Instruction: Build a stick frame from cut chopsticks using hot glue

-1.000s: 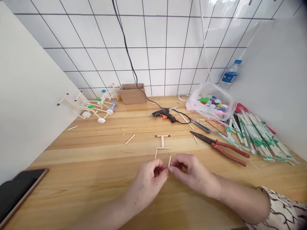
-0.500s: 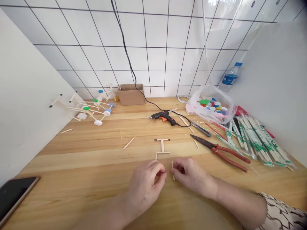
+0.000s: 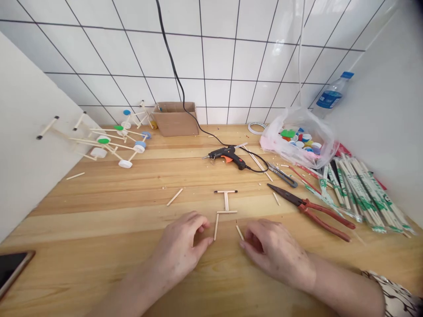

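Table (image 3: 99, 229) bore the work | left hand (image 3: 183, 248) lay loose, empty | right hand (image 3: 277, 253) — grip unclear | glue gun (image 3: 228, 156) lay well apart, needed for any joining | stick frame (image 3: 226, 201) sat beside left thumb | short stick (image 3: 239, 232) touched right fingertips — seemingly being aligned.

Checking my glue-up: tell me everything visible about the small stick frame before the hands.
The stick frame looks like pale wood, an I shape: two short crossbars joined by a stem, the far bar dark-tipped. Another stick slants from the near bar's left end toward the thumb of the left hand; contact is unclear. It lies flat on the table.
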A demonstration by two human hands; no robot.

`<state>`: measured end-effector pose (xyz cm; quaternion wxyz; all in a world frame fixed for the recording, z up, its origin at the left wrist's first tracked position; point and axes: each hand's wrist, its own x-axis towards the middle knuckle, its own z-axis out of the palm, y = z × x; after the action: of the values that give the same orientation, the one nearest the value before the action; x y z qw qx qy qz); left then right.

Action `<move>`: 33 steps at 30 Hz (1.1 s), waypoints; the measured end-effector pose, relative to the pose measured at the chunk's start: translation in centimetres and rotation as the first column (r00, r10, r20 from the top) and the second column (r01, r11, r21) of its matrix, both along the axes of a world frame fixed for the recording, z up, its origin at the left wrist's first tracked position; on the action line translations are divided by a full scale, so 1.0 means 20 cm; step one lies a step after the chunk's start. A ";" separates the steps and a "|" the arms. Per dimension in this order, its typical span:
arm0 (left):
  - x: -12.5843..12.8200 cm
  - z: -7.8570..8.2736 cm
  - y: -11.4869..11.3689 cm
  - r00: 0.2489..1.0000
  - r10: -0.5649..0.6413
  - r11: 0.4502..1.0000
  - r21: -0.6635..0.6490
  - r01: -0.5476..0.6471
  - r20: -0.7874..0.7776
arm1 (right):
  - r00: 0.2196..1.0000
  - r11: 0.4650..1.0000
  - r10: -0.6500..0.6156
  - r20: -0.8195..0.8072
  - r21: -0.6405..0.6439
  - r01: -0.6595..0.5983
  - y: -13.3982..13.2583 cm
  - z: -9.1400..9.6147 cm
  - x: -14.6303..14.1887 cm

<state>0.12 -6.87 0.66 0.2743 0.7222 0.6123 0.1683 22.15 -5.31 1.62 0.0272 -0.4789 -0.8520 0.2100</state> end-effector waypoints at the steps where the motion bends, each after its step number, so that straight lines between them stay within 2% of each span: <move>1: 0.00 0.00 0.00 1.000 -0.003 1.000 -0.018 0.003 -0.001 | 0.999 1.000 0.020 -0.049 -0.006 -0.020 0.00 0.01 0.01; 5: -0.01 -0.01 0.01 1.000 -0.018 0.999 -0.038 0.018 0.006 | 0.958 0.985 0.169 -0.232 0.009 -0.172 0.02 0.02 0.06; 7: -0.01 0.00 0.01 1.000 -0.025 0.999 -0.028 0.025 0.006 | 0.932 0.969 0.244 -0.266 0.030 -0.245 0.03 0.02 0.07; 10: 0.01 0.01 0.00 0.999 -0.040 0.999 -0.009 0.040 -0.009 | 0.919 0.955 0.291 -0.265 0.022 -0.296 0.03 0.01 0.07; 18: 0.01 -0.03 0.00 0.997 -0.073 0.995 0.060 0.074 -0.006 | 0.911 0.963 0.271 -0.312 0.071 -0.262 0.04 -0.06 0.06; 24: 0.01 -0.03 -0.01 0.996 -0.086 0.993 0.083 0.085 0.011 | 0.924 0.958 0.278 -0.264 0.141 -0.248 0.03 -0.06 0.05; 33: 0.01 -0.05 -0.01 0.994 -0.110 0.988 0.112 0.107 0.025 | 0.908 0.942 0.335 -0.252 0.081 -0.325 0.05 -0.05 0.06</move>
<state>0.23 -7.02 -0.33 0.2524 0.7657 0.5575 0.1979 23.31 -4.33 0.72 0.1125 -0.2954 -0.9132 0.2573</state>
